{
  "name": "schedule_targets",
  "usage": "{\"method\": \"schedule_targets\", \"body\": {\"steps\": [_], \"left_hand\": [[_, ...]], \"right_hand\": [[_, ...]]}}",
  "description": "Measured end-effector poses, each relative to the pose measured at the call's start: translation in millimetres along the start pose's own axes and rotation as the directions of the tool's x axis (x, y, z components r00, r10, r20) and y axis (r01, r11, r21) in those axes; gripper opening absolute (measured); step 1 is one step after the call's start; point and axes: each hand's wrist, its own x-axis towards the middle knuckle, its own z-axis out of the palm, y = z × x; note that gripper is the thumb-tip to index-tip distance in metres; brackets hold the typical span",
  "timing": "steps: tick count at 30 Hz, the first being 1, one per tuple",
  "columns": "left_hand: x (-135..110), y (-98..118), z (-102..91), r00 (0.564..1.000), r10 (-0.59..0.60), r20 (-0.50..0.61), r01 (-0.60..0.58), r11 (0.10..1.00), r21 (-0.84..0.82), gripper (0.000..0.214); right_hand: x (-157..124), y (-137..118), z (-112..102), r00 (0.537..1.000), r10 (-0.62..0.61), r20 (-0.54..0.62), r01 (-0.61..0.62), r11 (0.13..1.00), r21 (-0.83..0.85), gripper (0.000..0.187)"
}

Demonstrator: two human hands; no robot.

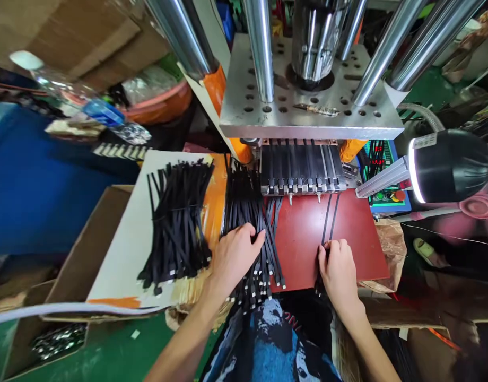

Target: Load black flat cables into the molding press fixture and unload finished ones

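My left hand (236,253) rests palm down on a loose heap of black straps with metal ends (250,223), its fingers curled over them. My right hand (338,268) pinches the near ends of two black straps (330,217) that run across the red board (303,233) into the slotted metal jig (302,168) of the press. Several more straps lie side by side in the jig's grooves.
A second pile of black straps (178,225) lies on a white sheet at the left. The press plate and steel columns (311,90) stand above the jig. A black lamp (451,165) juts in from the right. An open cardboard box (61,297) sits at lower left.
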Motion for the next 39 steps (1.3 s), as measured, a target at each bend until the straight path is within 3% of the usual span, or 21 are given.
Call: {"method": "schedule_targets", "body": {"steps": [4,8,13,16,20,22,25,27,33,39], "left_hand": [[6.2,4.1,0.5,1.0,-0.003,0.004,0.004,0.986,-0.166,0.033],[2.9,5.3,-11.7,0.999,-0.003,0.032,0.011,0.97,-0.244,0.032],[-0.2,1.9,-32.1,0.999,0.023,0.05,-0.002,0.922,-0.388,0.028],[-6.1,6.8,-40.5,0.971,0.142,0.192,0.022,0.747,-0.664,0.031],[-22.4,28.8,-22.4,0.865,0.339,0.371,0.178,0.485,-0.857,0.03],[-31.3,42.0,-4.2,0.852,0.357,0.382,0.25,0.364,-0.897,0.032],[-41.9,55.4,17.5,0.88,0.311,0.359,0.313,0.188,-0.931,0.036],[-46.4,58.4,23.0,0.896,0.288,0.339,0.316,0.122,-0.941,0.036],[-52.9,55.0,15.8,0.938,0.262,0.226,0.222,0.044,-0.974,0.037],[-54.4,49.8,18.1,0.962,0.232,0.142,0.134,0.053,-0.99,0.034]], "right_hand": [[5.9,1.3,0.1,0.999,-0.049,-0.023,0.048,0.997,-0.068,0.027],[5.1,10.6,-5.6,0.998,-0.045,0.043,0.051,0.985,-0.163,0.025],[7.3,15.3,-12.8,0.998,-0.029,0.052,0.031,0.999,-0.038,0.026],[7.8,7.2,-28.7,0.997,0.019,0.071,-0.039,0.958,0.286,0.021],[-11.3,-17.5,-45.9,0.995,0.056,0.083,-0.098,0.691,0.716,0.018],[-27.1,-31.3,-45.1,0.995,0.028,0.095,-0.093,0.587,0.805,0.018],[-46.2,-44.3,-37.0,0.99,-0.057,0.128,-0.079,0.53,0.844,0.021],[-51.7,-45.1,-33.8,0.985,-0.082,0.15,-0.086,0.52,0.85,0.019],[-46.5,-35.3,-43.1,0.971,-0.105,0.214,-0.138,0.483,0.864,0.013],[-48.1,-46.1,-37.0,0.956,-0.158,0.246,-0.143,0.481,0.865,0.014]]}}
